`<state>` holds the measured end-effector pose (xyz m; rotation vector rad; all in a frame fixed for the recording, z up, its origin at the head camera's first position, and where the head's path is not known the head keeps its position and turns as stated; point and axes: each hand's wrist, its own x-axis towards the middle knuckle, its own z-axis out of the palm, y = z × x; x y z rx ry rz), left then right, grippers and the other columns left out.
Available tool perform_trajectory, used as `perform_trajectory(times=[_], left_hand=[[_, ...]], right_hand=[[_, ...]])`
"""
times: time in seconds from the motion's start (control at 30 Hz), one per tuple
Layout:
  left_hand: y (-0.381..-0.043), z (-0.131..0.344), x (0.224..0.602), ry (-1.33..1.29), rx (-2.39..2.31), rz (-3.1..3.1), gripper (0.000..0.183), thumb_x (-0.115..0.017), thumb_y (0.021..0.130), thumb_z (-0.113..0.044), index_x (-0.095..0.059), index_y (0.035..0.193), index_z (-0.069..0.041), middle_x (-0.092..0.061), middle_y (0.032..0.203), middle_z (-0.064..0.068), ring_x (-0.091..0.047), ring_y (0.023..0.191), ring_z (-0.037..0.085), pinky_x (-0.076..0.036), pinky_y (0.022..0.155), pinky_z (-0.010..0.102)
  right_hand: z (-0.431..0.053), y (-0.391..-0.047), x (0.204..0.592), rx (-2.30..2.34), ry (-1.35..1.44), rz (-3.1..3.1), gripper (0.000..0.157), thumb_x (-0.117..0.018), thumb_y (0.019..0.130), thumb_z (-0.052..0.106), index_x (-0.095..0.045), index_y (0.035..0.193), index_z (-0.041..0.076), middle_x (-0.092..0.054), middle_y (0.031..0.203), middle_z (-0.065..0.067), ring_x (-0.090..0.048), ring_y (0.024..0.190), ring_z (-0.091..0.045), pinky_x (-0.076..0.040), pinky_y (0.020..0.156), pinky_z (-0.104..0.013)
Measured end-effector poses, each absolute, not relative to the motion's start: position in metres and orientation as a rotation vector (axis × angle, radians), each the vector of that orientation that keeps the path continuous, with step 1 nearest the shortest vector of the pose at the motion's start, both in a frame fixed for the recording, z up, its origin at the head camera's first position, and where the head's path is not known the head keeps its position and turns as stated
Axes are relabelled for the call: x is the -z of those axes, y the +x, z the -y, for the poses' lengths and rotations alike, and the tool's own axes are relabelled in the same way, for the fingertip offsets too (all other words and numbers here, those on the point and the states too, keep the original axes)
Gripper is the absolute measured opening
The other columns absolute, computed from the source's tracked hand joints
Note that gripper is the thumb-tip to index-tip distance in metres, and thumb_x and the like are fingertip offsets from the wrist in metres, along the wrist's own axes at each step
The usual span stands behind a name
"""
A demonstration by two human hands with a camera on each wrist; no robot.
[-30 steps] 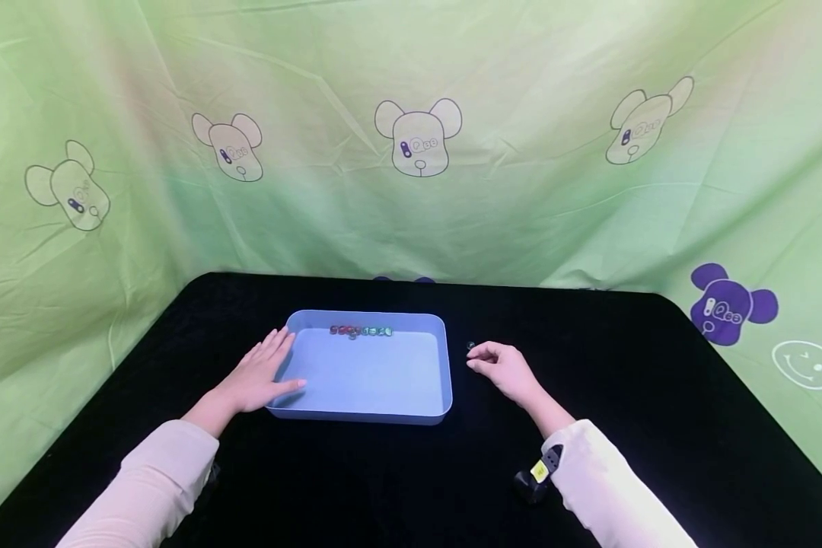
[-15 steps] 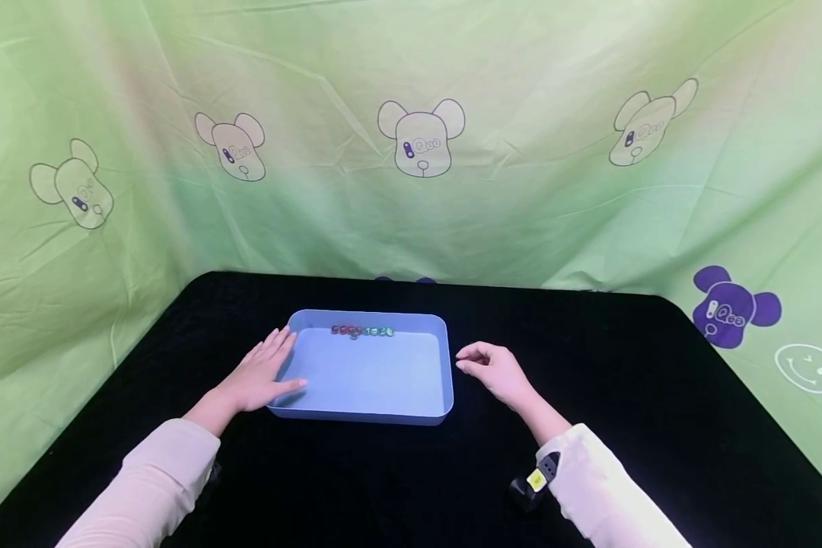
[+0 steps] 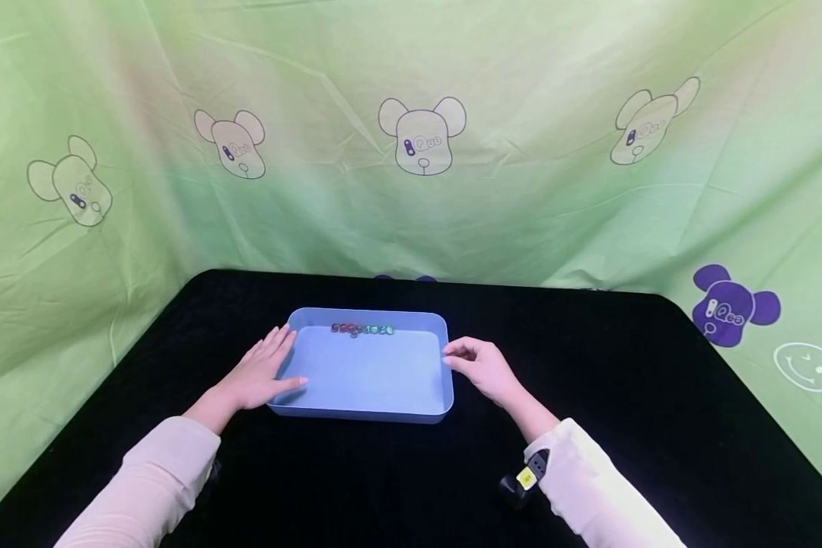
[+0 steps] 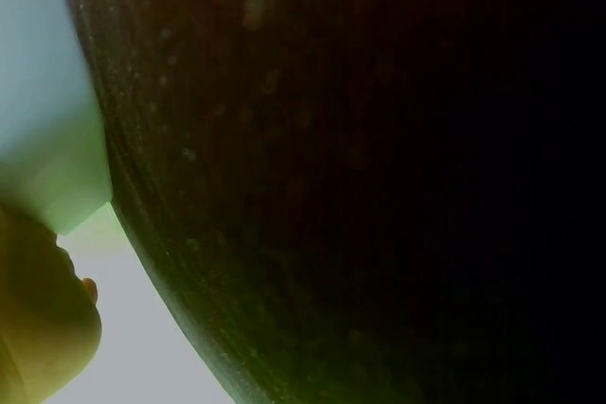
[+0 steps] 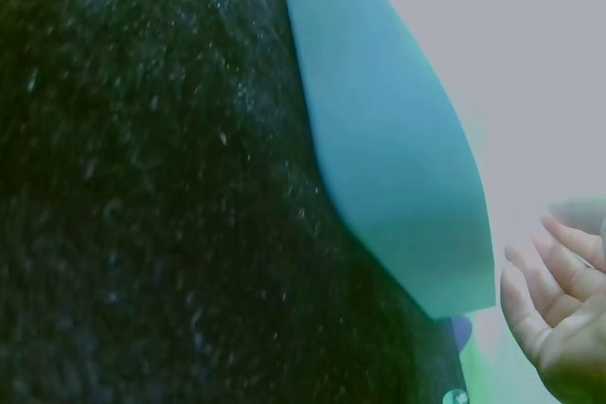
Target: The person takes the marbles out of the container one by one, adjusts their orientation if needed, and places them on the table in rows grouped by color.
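A shallow blue tray [image 3: 377,380] lies on the black-covered table. Along its far side runs a row of small glass marbles, red ones [image 3: 345,328] at the left and green ones [image 3: 378,329] at the right. One more marble [image 3: 354,335] sits just in front of that row. Spread over the tray's left rim, my left hand [image 3: 255,377] rests with straight fingers. At the right rim, my right hand [image 3: 486,371] has thumb and fingers curled together in a pinch; the small marble at its fingertips is mostly hidden. The right wrist view shows those curled fingers [image 5: 559,281] beyond the tray wall.
Black cloth [image 3: 589,365] covers the table around the tray. A green printed curtain [image 3: 315,190] closes off the back and sides. A small black device [image 3: 520,487] hangs at the right wrist.
My right hand has moved left from a small dark marble on the cloth to the tray's right rim; that marble no longer shows there. The left hand has stayed put.
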<state>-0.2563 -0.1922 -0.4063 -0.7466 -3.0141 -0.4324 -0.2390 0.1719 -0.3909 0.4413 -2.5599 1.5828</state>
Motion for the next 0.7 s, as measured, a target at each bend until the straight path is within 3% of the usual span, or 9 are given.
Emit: perform_trajectory(times=[0.7], left_hand=[[-0.256,0.192,0.407,-0.728,0.443,3.044,0.086,-0.045,0.08,-0.056,-0.015,0.137,0.001,-0.006,0.142,0.016,-0.002,0.129,0.03,-0.008,0.1,0.046]], right_hand=[[-0.135,-0.221,0.354,-1.588,0.483,2.577,0.015,-0.06,0.078,-0.001,-0.06,0.089,-0.011,-0.061,0.082,-0.016,-0.052,0.07,-0.016,-0.042,0.061,-0.023]])
